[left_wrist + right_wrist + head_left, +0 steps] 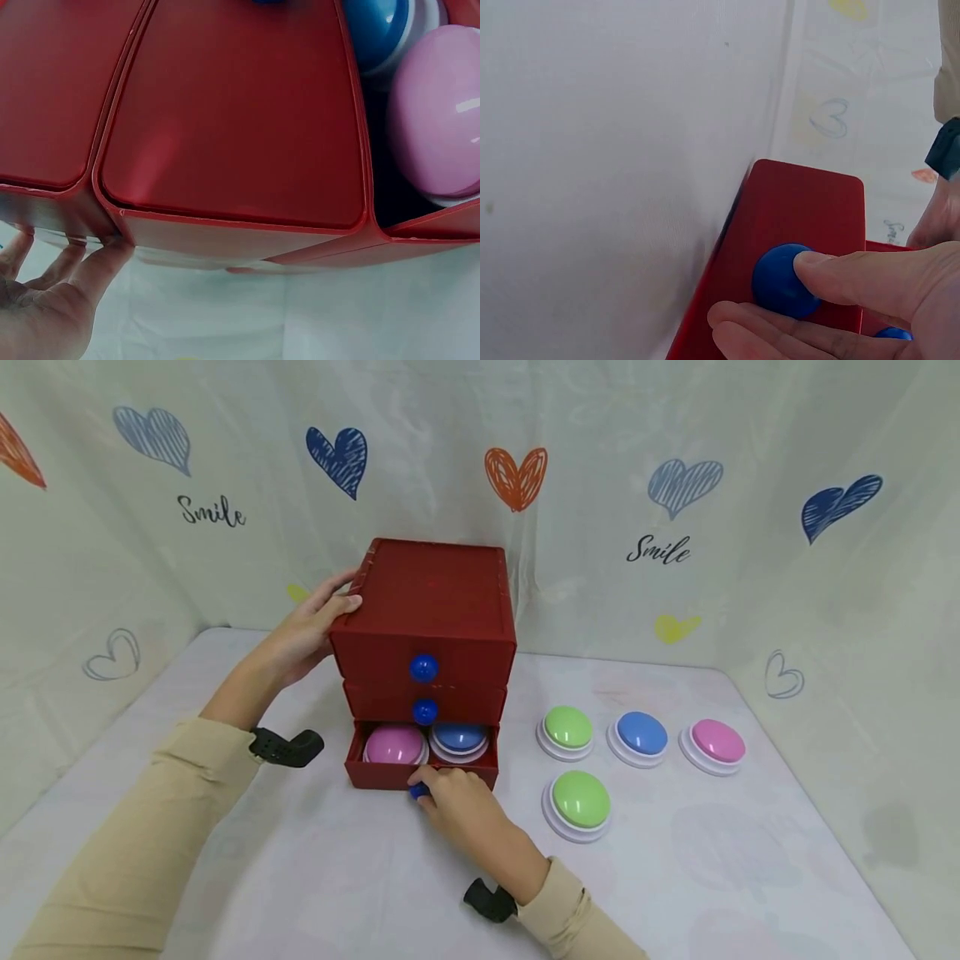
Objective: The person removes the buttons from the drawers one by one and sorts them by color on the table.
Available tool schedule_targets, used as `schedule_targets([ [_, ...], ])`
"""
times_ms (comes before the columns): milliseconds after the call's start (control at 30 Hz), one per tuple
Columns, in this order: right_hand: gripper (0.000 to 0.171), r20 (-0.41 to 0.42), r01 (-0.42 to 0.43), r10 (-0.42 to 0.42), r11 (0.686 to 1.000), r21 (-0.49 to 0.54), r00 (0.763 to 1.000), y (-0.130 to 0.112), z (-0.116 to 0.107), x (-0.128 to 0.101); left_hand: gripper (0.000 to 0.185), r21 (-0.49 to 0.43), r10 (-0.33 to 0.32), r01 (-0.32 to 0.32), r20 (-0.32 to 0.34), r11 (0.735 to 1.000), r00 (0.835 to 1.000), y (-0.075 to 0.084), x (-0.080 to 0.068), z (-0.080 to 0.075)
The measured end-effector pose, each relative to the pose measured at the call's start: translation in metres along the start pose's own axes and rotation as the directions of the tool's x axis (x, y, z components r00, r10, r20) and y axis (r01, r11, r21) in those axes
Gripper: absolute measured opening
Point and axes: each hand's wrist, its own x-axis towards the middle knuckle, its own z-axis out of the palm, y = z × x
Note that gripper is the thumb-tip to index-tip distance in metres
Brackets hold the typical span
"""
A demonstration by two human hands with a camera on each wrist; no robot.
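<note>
A red three-drawer chest (435,593) stands on the table, its bottom drawer (378,776) pulled out. Inside that drawer sit a pink-domed push button (395,744) and a blue-domed push button (460,737), both on white bases. My right hand (467,810) pinches the blue round knob (782,280) of the bottom drawer between thumb and fingers. My left hand (303,631) rests against the chest's left side near the top, thumb at the upper edge, fingers (97,270) extended.
Right of the chest lie a green button (567,727), a blue button (641,734), a pink button (717,742) and, nearer, another green button (581,799). The upper knob (423,668) and middle knob (424,712) belong to closed drawers. A printed curtain (585,527) hangs close behind.
</note>
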Motion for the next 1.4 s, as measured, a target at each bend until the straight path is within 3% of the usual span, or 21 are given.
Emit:
schedule_targets([
  [967, 0.021, 0.089, 0.037, -0.029, 0.996, -0.083, 0.996, -0.014, -0.002, -0.024, 0.059, 0.004, 0.002, -0.002, 0.001, 1.000, 1.000, -0.003, 0.003, -0.001],
  [1400, 0.015, 0.045, 0.115, -0.110, 0.984, -0.138, 0.993, -0.021, -0.002, -0.042, 0.060, -0.011, -0.012, 0.012, 0.000, 1.000, 1.000, -0.002, 0.002, -0.001],
])
